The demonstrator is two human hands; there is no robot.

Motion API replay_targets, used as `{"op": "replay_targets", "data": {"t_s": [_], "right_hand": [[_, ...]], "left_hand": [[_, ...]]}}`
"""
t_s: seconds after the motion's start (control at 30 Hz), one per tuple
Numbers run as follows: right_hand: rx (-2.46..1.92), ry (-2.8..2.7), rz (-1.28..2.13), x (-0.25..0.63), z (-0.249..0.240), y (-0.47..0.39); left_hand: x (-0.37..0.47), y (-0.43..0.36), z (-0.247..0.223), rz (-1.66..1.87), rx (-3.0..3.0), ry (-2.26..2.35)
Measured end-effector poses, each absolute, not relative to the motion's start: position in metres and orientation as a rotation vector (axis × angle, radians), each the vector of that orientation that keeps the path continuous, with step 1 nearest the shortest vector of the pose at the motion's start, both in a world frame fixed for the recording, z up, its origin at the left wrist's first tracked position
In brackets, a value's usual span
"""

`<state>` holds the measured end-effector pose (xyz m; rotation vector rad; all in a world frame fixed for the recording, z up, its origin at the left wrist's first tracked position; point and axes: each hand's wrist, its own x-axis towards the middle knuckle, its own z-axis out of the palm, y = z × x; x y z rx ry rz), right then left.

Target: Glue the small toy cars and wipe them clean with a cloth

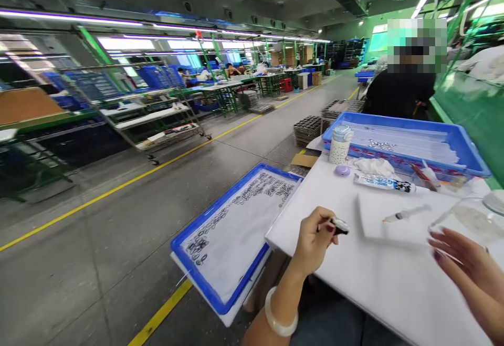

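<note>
Smooth pale bangle (280, 318), left hand (314, 241) pinching glossy oval piece (340, 225)

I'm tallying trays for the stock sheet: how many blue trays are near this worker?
2. One blue tray juts off the white table's left edge beside the left hand; another blue tray sits at the far end. More may lie out of frame.

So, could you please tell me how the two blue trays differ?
The near blue tray sits left of the white table, overhanging its edge, beside the left hand; the far blue tray rests on the table's back. The near one holds many small dark rings on a white sheet, the far one far fewer pieces. Both are shallow with white liners.
</note>
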<state>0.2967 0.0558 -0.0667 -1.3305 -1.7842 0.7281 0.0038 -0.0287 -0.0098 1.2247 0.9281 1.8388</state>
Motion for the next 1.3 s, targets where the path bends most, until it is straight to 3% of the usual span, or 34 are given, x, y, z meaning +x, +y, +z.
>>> {"op": "replay_targets", "data": {"t_s": [0.17,0.4,0.6,0.93,1.17,1.3], "right_hand": [[-1.199,-1.919,0.875,0.224,-0.020,0.081],[-1.233,-1.874,0.879,0.213,-0.018,0.086],[-0.914,-1.418,1.052,0.231,-0.009,0.036],[-0.886,-1.139,0.960,0.240,-0.038,-0.005],[-0.861,-1.257,1.083,0.242,-0.042,-0.013],[-0.729,-1.305,1.003,0.237,-0.042,-0.023]], "left_hand": [[0.045,-0.035,-0.042,1.259,1.539,1.506],[0.070,-0.034,-0.065,1.335,1.693,1.502],[0.077,-0.040,-0.059,1.289,1.561,1.318],[0.073,-0.039,-0.063,1.412,1.740,1.178],[0.040,-0.044,-0.059,0.863,2.214,1.330],[0.036,-0.047,-0.055,0.862,2.152,1.498]]}}
